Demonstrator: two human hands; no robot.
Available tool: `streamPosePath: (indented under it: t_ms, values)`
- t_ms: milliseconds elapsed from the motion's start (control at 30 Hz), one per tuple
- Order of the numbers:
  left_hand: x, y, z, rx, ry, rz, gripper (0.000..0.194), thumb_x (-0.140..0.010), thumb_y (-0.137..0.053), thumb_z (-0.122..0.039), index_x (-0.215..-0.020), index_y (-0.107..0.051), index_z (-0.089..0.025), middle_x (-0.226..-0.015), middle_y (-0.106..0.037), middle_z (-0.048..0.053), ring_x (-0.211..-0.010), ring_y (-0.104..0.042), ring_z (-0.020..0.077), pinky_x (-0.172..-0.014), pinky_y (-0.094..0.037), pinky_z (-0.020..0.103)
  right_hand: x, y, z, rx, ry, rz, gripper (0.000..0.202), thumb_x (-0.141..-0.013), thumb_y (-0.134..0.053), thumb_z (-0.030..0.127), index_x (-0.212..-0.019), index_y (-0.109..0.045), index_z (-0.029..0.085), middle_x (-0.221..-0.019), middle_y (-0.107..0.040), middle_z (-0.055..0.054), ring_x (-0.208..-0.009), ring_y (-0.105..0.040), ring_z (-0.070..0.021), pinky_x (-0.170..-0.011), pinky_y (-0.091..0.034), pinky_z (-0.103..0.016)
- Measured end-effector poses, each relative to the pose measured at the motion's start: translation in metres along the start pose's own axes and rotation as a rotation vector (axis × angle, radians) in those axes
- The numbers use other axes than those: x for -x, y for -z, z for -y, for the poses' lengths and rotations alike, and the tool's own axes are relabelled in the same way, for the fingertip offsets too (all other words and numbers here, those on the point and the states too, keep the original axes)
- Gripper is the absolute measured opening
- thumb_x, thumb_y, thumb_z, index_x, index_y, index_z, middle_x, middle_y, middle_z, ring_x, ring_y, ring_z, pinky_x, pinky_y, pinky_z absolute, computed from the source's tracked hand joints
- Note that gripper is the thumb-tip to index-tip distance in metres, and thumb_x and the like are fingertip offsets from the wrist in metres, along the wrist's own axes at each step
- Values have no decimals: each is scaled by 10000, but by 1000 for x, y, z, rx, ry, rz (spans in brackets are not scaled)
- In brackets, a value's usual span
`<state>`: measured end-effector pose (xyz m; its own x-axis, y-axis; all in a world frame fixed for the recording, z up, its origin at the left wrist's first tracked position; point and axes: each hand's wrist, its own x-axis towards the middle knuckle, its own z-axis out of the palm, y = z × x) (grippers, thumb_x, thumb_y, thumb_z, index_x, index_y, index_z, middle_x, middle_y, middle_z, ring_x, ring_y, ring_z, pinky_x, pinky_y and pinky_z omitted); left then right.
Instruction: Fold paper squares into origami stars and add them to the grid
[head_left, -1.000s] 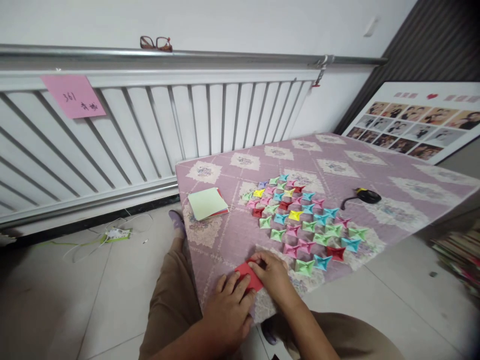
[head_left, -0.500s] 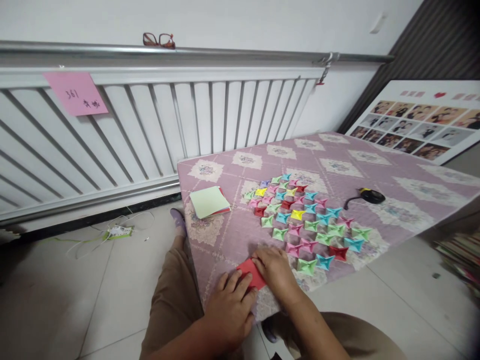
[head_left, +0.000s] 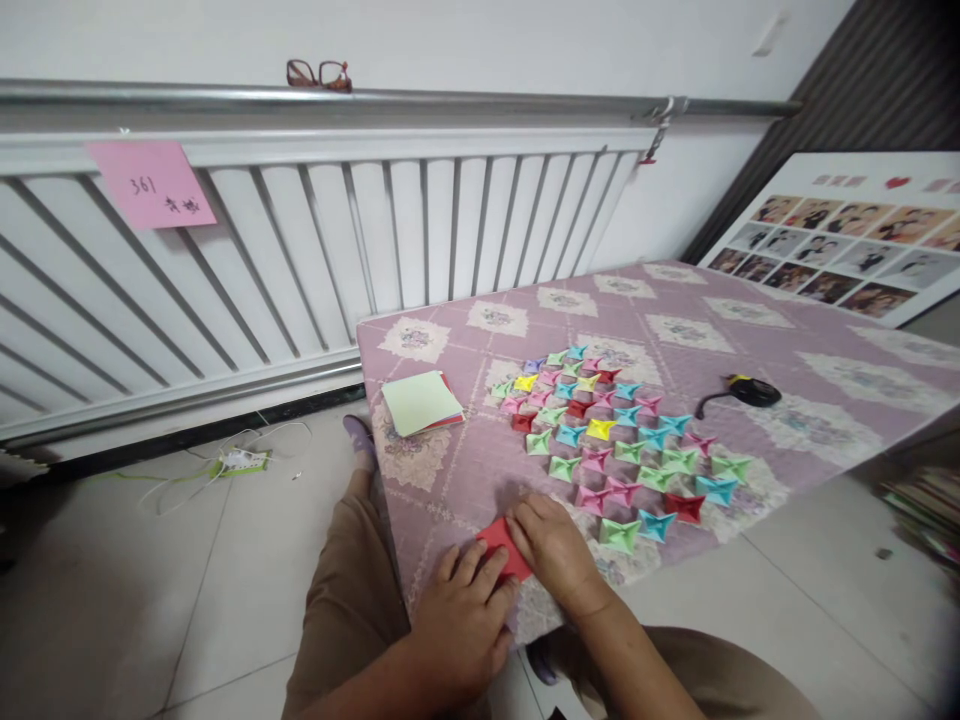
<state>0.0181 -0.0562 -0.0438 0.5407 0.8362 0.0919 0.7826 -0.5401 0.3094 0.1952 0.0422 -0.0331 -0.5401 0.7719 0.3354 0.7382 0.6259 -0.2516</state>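
Note:
A small red folded paper (head_left: 511,552) lies on the tablecloth at the table's near corner. My left hand (head_left: 466,605) rests flat over its left side, fingers spread. On the right, my right hand (head_left: 553,550) has curled fingers and grips the paper's far right edge; its fingertips are partly hidden. Beyond my hands several rows of small folded paper shapes (head_left: 600,429) in green, blue, pink, red and yellow stand on the cloth. To the far left sits a stack of square paper sheets (head_left: 423,403), pale green on top with red showing underneath.
A black corded object with a yellow part (head_left: 754,391) lies on the purple patterned tablecloth (head_left: 480,460). Behind the table are a white radiator (head_left: 405,230) and a photo board (head_left: 840,235). A power strip (head_left: 244,461) with loose cables is on the floor at left.
The view has shifted slightly. Both hands stay on the red paper in nearly the same pose, and the paper shows no clear change.

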Motion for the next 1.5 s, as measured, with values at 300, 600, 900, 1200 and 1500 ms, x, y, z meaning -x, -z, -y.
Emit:
streamPosePath:
  t_ms: [300, 600, 900, 1200, 1500]
  values:
    - [-1, 4, -2, 40, 23, 42, 522, -918, -399, -508, -1383, -399, -272, -1484, -353, 40, -1353, -260, 286, -1089, -178, 491, 9, 1, 2, -226, -186, 18, 89, -874, -463, 213, -924, -536, 223, -732, -619, 16, -659, -588, -146, -637, -455, -246]
    - [-4, 10, 0, 129, 51, 93, 506, -890, -483, -417, -1372, -398, -288, -1484, -354, 28, -1352, -264, 281, -1089, -198, 497, 18, 12, -3, -321, -255, 174, 79, -744, -521, 150, -715, -532, 223, -723, -614, 11, -698, -559, -161, -645, -390, -260]
    - [-39, 21, 18, 294, 315, -71, 248, -850, -468, -140, -1075, -549, -206, -1107, -580, 42, -1028, -519, 179, -926, -402, 308, 26, 10, -3, -323, -195, 102, 147, -783, -533, 130, -683, -472, 220, -712, -551, 12, -697, -508, -158, -650, -364, -265]
    - [-65, 44, 36, 224, 181, 138, 81, -825, -541, -180, -902, -560, -200, -957, -577, 19, -889, -540, 175, -776, -415, 277, 32, 12, -4, -331, -147, 65, 135, -803, -544, 112, -723, -526, 219, -756, -574, -3, -743, -528, -168, -675, -387, -273]
    - [-65, 44, 41, 187, 95, 148, 45, -847, -543, -175, -847, -583, -196, -901, -577, 7, -854, -533, 158, -744, -399, 256, 36, 12, -5, -291, -101, 43, 140, -808, -573, 113, -710, -551, 210, -732, -565, -6, -731, -532, -168, -667, -392, -270]
